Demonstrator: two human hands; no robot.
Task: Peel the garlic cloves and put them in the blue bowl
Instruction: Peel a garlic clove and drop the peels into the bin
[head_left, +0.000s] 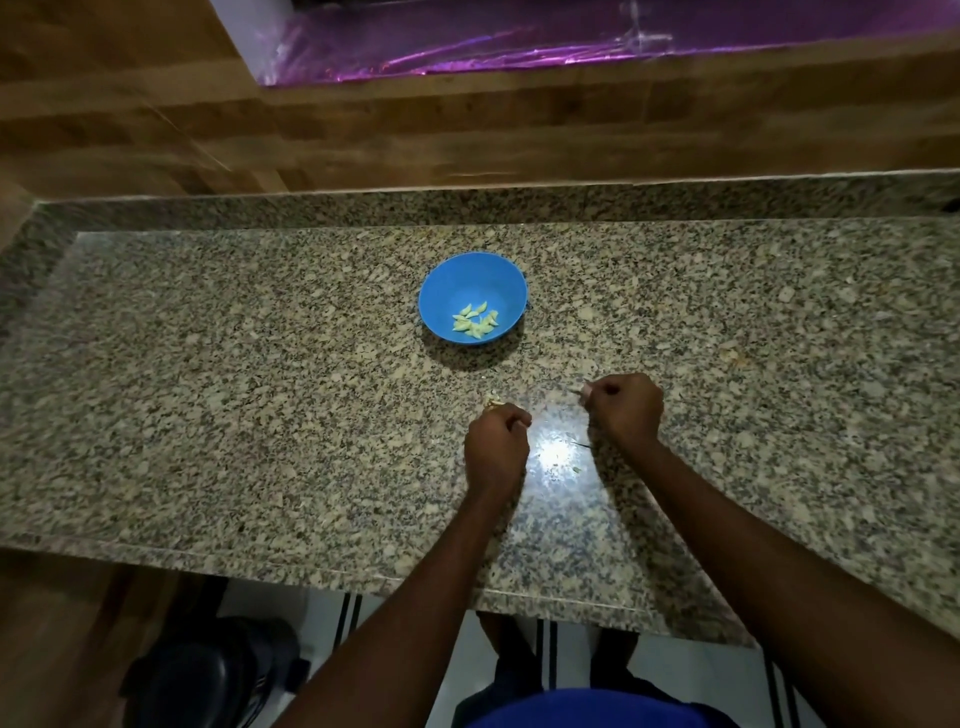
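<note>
A blue bowl (470, 278) stands on the granite counter (260, 364) with several peeled garlic cloves (475, 323) lying in its near part. Closer to me than the bowl, my left hand (496, 444) is curled into a fist, and a small pale bit of garlic (493, 400) shows at its far edge. To the right, my right hand (626, 408) is curled too, with a pale garlic clove (585, 391) peeking out at its left side. What the fingers grip is mostly hidden.
A bright glare spot (558, 454) lies on the counter between my hands, with a tiny green scrap (576, 469) beside it. A wooden back wall (467, 130) rises behind the counter. A dark object (208, 670) sits on the floor below left.
</note>
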